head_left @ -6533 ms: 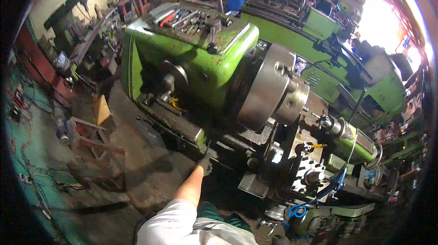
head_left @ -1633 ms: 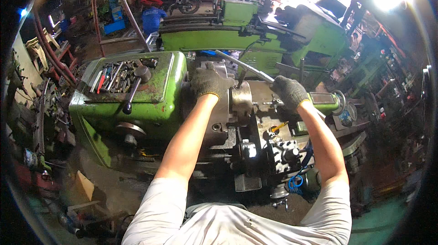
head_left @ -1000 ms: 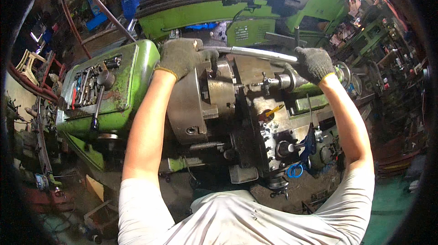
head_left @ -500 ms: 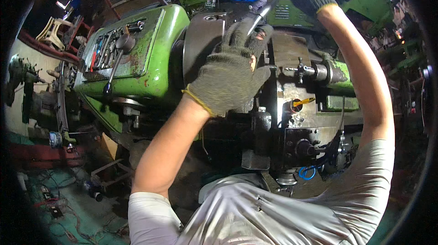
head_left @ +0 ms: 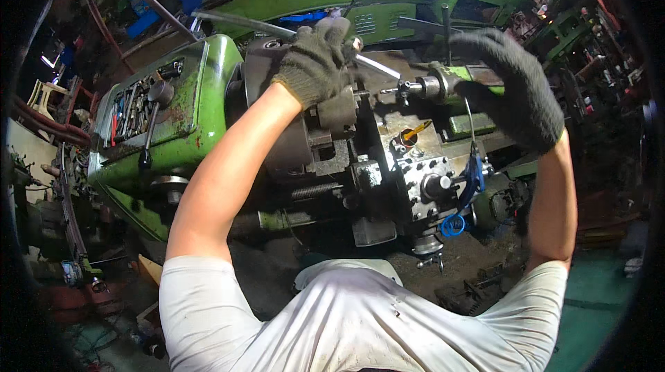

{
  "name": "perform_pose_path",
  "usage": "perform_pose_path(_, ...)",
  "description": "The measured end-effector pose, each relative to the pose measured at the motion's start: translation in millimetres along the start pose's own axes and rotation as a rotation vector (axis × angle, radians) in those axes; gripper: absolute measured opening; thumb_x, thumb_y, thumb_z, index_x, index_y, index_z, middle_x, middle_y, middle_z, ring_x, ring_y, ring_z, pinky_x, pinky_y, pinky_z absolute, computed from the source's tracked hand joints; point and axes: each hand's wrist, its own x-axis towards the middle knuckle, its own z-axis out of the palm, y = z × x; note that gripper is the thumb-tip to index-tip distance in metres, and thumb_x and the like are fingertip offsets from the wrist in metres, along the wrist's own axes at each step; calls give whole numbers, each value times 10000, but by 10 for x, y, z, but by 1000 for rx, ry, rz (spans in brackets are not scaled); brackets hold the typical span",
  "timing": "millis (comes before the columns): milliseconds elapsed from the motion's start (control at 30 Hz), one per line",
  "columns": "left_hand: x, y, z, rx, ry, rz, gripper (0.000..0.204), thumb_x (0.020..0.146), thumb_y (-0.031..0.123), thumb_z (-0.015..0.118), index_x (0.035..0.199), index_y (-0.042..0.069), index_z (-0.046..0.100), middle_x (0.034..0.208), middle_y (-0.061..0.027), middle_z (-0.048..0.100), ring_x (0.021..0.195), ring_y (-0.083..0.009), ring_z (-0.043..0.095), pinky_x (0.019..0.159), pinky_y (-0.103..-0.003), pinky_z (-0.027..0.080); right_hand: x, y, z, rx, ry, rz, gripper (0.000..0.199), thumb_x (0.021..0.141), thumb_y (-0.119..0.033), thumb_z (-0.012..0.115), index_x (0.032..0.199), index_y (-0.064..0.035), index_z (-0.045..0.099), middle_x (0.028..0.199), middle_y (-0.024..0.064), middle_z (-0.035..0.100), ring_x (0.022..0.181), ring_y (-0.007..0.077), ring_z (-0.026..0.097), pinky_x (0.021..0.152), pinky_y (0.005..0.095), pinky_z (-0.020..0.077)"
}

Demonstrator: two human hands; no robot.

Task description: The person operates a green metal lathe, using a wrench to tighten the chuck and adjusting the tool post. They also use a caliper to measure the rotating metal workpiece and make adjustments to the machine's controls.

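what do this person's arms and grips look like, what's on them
The left grip and right grip each wear a dark grey knitted work glove; a thin yellowish trim seems to edge the cuffs. The forearms are bare. Above them, the left sleeve and right sleeve are short, loose and off-white, matching the shirt.

Close, downward head-worn fisheye view over the green lathe (head_left: 287, 147)

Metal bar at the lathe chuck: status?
Left hand closed on metal bar, above lathe chuck. Right hand open, off the bar, near tailstock. Bar's right end looks close to drill chuck; gap unclear.
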Motion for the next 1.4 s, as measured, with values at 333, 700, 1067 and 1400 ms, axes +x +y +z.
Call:
perform_pose_path(333, 214, -47, -358, 73, -272, -245, 693, 1009, 600, 487, 1522, 135, 523, 1652, -222, 328, 1460, -422, 411, 1213, -566, 301, -820, -1306, 1817, 1095, -156, 763, 297, 964, -248, 687, 1188, -58, 734, 952, 155, 781, 885, 240, 748, 822, 376, 577)
perform_pose_path(700, 300, -56, -128, 165, -249, -403, 527, 1019, 424, 492, 1353, 23, 564, 1270, -263, 674, 1184, -406, 665, 1012, -595, 472, -139, -799, 3267, 1112, 418, 1068, 358, 919, -312, 695, 1111, -14, 748, 867, 80, 721, 734, 159, 637, 674, 339, 518)
perform_pose_path(1067, 228, -551, 632, -473, 360, -585, 886, 782, 159, 656, 1597, 201, 311, 1470, -296, 431, 1378, -463, 432, 1166, -525, 362, 403, 443, 4906, 2100, 560, 1512, 224, 939, -313, 742, 1001, -99, 724, 838, 82, 648, 690, 255, 597, 589, 434, 476)
perform_pose_path(1400, 145, -189, 429, -50, 80, -441, 849, 1006, 702, 301, 1537, 57, 449, 1618, -234, 328, 1475, -479, 308, 1158, -726, 154, 277, 42, 4120, 537, 792, 1065, 273, 971, -198, 659, 1167, -7, 649, 1053, 123, 671, 907, 252, 633, 855, 385, 509)
